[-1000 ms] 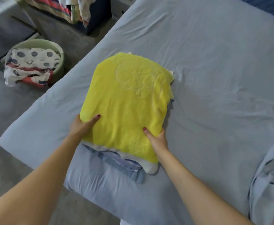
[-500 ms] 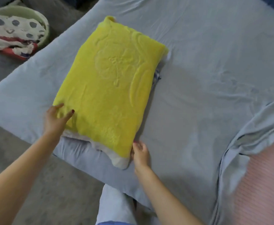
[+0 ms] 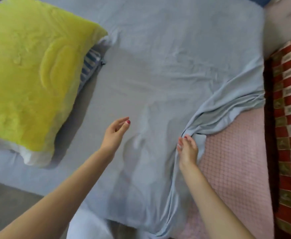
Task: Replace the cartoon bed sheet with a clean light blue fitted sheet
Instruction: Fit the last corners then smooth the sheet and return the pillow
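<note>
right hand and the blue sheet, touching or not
Touching: the head view shows the right hand with fingers gripping the bunched edge of the light blue sheet.

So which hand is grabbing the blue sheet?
The right hand. Its fingers pinch the bunched edge of the light blue sheet, beside the bare pink mattress. The left hand hovers over the sheet and holds nothing.

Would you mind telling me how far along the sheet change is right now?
Done: the light blue fitted sheet covers most of the bed, and the yellow pillow lies on it. In hand: the right hand grips the sheet's bunched loose edge; the left hand hovers open. Left: the pink quilted mattress is bare at the near right corner, so that corner needs pulling over and smoothing.
</note>
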